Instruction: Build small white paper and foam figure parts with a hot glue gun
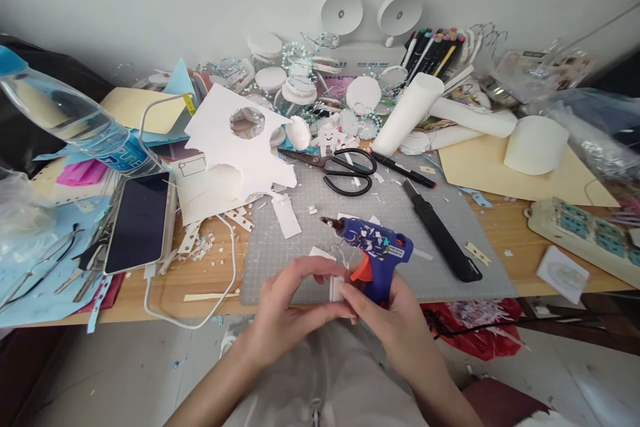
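My left hand (285,310) and my right hand (387,320) meet at the near edge of a grey cutting mat (450,267). Both pinch a small white paper piece (336,288) between their fingertips. A blue hot glue gun (373,250) with an orange trigger stands on the mat just behind my right hand, nozzle pointing left. My right hand touches or sits right in front of the gun's handle.
Black scissors (340,170), a black craft knife (440,230) and a black pen (403,170) lie on the mat. A phone (137,220) with a white cable, a water bottle (75,123), white paper sheets (235,147), white foam rolls (407,113), a power strip (583,233) and paper scraps crowd the wooden table.
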`<state>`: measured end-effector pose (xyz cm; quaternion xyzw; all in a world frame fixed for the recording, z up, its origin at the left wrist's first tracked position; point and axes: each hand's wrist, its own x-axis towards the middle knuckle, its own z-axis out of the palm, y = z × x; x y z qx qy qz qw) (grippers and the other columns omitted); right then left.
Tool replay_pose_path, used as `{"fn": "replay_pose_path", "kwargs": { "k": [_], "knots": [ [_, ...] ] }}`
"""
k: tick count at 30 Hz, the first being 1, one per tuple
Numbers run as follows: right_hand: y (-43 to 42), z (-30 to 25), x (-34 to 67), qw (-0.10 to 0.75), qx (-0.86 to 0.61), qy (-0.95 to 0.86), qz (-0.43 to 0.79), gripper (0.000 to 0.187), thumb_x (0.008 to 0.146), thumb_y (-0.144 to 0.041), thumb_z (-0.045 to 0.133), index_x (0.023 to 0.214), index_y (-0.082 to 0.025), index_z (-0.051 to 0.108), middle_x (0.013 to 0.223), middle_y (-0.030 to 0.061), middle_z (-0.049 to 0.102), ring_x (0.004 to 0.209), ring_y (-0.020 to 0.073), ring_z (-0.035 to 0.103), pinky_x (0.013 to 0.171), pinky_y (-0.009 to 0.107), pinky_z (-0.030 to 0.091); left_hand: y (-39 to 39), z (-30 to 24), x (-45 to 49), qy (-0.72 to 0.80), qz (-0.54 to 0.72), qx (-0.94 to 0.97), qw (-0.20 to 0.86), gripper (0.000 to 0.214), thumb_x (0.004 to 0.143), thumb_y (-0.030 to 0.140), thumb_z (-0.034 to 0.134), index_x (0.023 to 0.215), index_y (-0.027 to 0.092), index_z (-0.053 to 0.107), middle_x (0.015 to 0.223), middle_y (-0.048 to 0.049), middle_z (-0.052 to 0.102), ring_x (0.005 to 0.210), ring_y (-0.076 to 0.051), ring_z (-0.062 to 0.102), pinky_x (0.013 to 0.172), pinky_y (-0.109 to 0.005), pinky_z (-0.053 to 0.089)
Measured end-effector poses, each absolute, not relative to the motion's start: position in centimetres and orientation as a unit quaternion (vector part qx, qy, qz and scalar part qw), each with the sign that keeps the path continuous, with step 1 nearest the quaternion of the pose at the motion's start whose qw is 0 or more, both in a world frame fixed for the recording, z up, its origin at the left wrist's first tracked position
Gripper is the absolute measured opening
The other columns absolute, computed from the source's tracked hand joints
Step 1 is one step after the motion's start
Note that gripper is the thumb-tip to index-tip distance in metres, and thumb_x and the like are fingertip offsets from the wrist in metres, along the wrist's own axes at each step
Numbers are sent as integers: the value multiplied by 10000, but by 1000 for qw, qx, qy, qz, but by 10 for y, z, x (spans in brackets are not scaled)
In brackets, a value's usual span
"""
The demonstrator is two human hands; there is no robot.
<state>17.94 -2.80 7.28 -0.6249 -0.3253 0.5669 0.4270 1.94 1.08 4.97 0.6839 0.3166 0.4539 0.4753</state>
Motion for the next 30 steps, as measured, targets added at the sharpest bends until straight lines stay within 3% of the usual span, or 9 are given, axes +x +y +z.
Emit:
{"fn": "replay_pose_path", "kwargs": {
  "k": [8, 16, 20, 25, 30],
  "knots": [
    [-29, 63, 184, 472, -513, -284, 658, 287, 800, -422, 715, 914, -192, 585, 651, -28, 611, 549, 106, 521, 559, 237, 427, 15, 43, 17, 248, 474, 577, 617, 534, 693, 110, 829, 1185, 223, 656, 1119, -114, 725, 975, -204, 668, 883, -328, 551],
    [-25, 61, 182, 467, -516, -299, 653, 312, 786, -459, 711, 874, -197, 567, 632, -26, 598, 524, 110, 512, 518, 242, 400, 21, 44, 18, 249, 485, 590, 595, 369, 714, 176, 820, 1070, 199, 726, 941, -111, 728, 904, -218, 672, 838, -347, 553],
    [-26, 63, 200, 472, -605, -328, 551, 325, 747, -477, 716, 740, -203, 540, 500, -49, 529, 447, 107, 478, 477, 243, 405, 23, 46, 15, 252, 496, 599, 576, 374, 707, 151, 815, 1066, 211, 729, 921, -98, 711, 891, -204, 653, 821, -330, 547],
    [-43, 68, 222, 475, -746, -335, 326, 245, 598, -336, 774, 576, -208, 566, 504, -17, 582, 451, 129, 528, 444, 246, 440, 26, 54, 7, 278, 519, 613, 527, 385, 716, 118, 795, 1079, 227, 729, 955, -99, 721, 880, -200, 651, 798, -328, 551],
    [-52, 69, 224, 451, -738, -449, 224, 136, 606, -271, 697, 543, -227, 585, 476, -31, 565, 413, 123, 490, 418, 250, 425, 28, 65, 3, 273, 519, 627, 513, 409, 718, 153, 809, 1107, 254, 731, 943, -91, 741, 881, -211, 665, 788, -341, 569]
  ]
}}
